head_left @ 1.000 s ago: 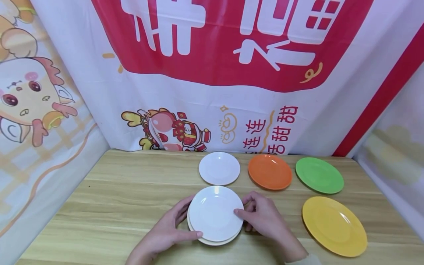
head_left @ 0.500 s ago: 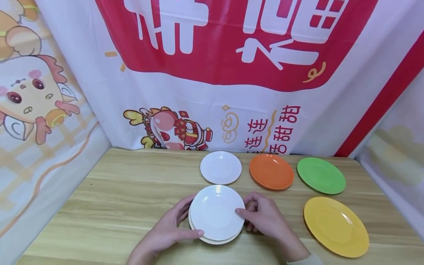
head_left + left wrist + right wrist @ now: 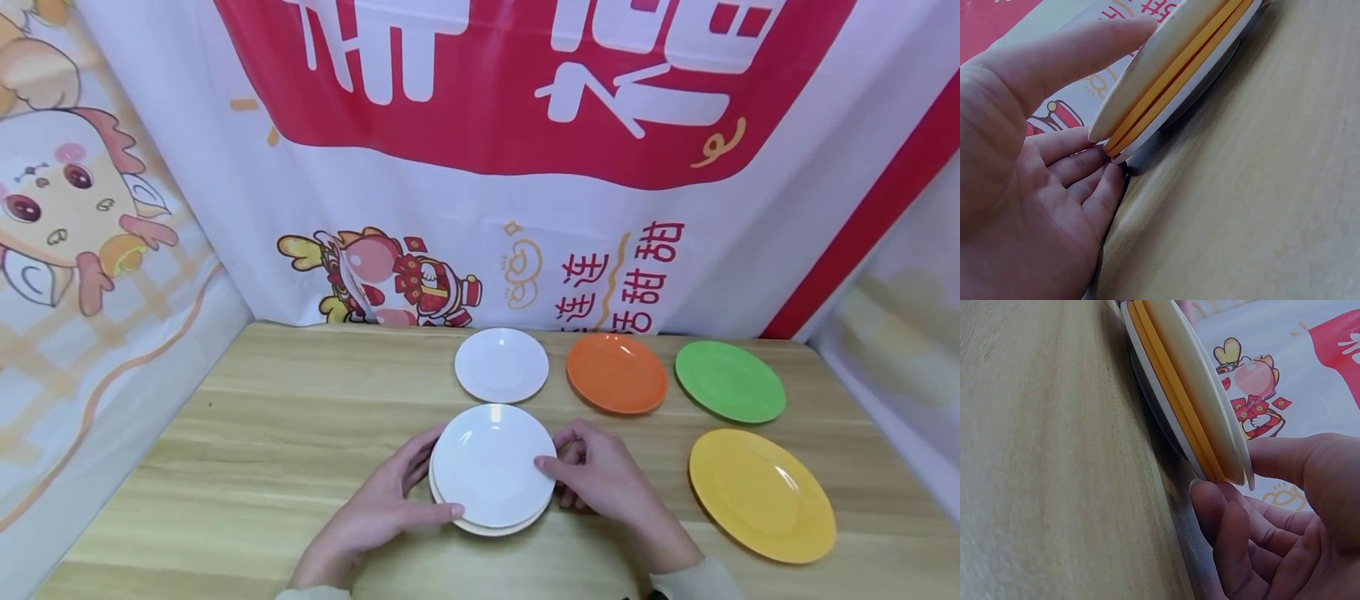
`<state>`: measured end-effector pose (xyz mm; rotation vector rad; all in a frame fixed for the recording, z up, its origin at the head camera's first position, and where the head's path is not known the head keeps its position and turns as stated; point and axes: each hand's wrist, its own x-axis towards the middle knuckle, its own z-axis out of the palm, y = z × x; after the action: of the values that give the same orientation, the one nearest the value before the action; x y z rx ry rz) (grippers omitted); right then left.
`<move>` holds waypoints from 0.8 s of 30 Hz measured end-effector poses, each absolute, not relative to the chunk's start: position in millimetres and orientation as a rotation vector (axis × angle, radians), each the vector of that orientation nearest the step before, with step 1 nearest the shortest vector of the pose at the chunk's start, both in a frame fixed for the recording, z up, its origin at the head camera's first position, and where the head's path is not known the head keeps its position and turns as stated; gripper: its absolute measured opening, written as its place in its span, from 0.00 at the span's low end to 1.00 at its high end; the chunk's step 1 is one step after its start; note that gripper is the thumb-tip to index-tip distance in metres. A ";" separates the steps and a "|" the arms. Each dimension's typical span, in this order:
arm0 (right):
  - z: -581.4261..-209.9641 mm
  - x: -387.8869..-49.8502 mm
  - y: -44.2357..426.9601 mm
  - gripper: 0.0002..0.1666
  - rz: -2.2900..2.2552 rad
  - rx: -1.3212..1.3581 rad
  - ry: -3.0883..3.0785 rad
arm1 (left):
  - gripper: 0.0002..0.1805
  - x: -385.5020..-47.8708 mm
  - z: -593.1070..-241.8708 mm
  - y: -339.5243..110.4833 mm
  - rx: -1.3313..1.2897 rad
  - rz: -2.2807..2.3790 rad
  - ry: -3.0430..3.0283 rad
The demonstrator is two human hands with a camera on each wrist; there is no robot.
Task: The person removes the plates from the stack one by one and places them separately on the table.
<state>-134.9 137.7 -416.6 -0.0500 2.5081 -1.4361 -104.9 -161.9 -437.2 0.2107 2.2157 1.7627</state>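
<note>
A stack of plates [image 3: 495,467] stands near the table's front, with a white plate on top set slightly off a cream one. In the left wrist view, orange rims [image 3: 1180,78] and a white rim lie under the cream plate [image 3: 1125,94]. My left hand [image 3: 390,500] holds the stack's left side, thumb on the upper rim and fingers against the edge. On the right, my right hand [image 3: 596,471] grips the rim. Its thumb [image 3: 1282,457] lies on the top white plate, with curled fingers at the lower edges. A dark area under the stack is unclear.
Behind the stack lies a white plate [image 3: 502,365], with an orange plate [image 3: 617,372] and a green plate [image 3: 730,381] to its right. A yellow plate [image 3: 761,495] is at the right. A printed cloth [image 3: 450,217] hangs along the wooden table's [image 3: 247,467] back edge.
The head view has tilted a little, so the whole scene sits slightly higher in it. Both hands keep their hold on the stack, with no visible shift of the plates.
</note>
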 end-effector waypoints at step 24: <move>-413.7 -133.7 139.1 0.20 -1.426 -0.054 2.516 | 0.56 -106.7 -438.1 -159.0 0.174 1.763 2.228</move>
<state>-133.7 139.1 -413.7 -0.0540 2.5157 -1.4260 -106.7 -159.0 -438.1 0.1745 2.2279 1.7631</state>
